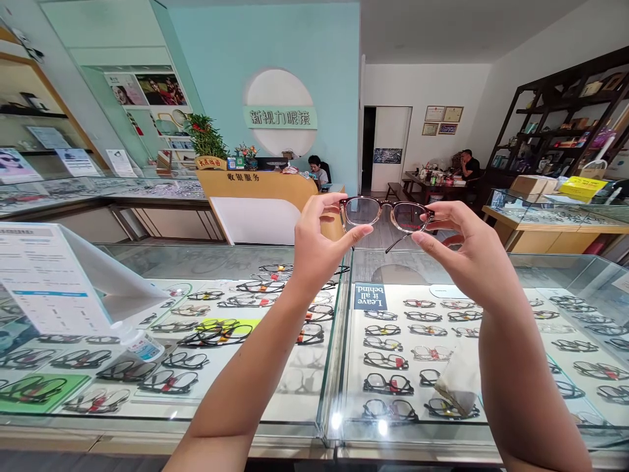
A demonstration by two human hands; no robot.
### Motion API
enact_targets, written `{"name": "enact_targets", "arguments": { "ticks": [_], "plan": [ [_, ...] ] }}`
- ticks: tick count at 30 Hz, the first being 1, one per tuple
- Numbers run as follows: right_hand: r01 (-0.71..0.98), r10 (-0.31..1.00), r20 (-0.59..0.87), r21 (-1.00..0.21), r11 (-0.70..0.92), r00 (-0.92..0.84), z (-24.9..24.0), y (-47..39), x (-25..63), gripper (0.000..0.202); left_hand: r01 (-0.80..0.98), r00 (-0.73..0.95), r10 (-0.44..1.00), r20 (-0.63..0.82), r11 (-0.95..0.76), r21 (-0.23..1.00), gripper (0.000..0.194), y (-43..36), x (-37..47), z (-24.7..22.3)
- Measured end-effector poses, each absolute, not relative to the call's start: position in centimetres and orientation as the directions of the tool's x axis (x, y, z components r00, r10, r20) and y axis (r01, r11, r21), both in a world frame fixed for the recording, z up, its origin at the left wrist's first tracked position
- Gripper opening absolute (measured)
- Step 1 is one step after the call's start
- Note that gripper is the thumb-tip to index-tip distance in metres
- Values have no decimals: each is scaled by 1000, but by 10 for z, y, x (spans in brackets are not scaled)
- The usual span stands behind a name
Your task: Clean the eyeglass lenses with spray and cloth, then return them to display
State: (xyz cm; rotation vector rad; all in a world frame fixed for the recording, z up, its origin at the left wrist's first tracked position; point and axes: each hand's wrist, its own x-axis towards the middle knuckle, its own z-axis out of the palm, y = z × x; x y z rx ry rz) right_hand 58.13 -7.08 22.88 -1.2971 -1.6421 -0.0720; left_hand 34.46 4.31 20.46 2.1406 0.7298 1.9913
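Both my hands hold up one pair of eyeglasses (386,208) above the glass display counter. The frame is dark along the top and clear lower down, with red marking on one lens. My left hand (322,233) pinches its left end between thumb and fingers. At the other end, my right hand (455,239) grips the rim and hinge the same way. One temple arm hangs down below the lenses, angled toward the left. Under my arms, the glass display case (330,367) contains rows of spectacles (386,383).
A folded white sign (54,282) and a small white bottle (140,342) stand on the counter at left. A wooden cashier desk (260,196) is ahead, with a person (318,172) behind it. Another person (469,169) sits at a table at back right. Dark shelves (565,124) line the right wall.
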Motion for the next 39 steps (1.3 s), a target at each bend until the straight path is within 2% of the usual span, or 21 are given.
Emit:
{"name": "enact_targets", "arguments": {
  "ticks": [7, 12, 19, 27, 32, 39],
  "plan": [
    [731, 726, 680, -548, 406, 107, 227, -70, 583, 51, 334, -5, 214, 977, -920, 203, 63, 38, 344, 207],
    [657, 749, 653, -615, 436, 114, 226, -66, 584, 50, 369, -15, 161, 987, -916, 155, 64, 36, 343, 208],
    [626, 699, 696, -622, 470, 167, 225, -63, 587, 38, 298, -39, 226, 973, -927, 228, 67, 42, 343, 205],
    [646, 612, 767, -570, 508, 195, 228, -72, 581, 29, 26, 14, 405, 914, -914, 405, 70, 61, 343, 199],
    [662, 599, 782, -543, 516, 175, 231, -75, 580, 28, -52, 69, 400, 914, -914, 403, 67, 72, 342, 196],
    [669, 613, 771, -548, 503, 171, 234, -79, 578, 29, -39, 73, 366, 928, -928, 369, 67, 79, 344, 194]
  ]
}}
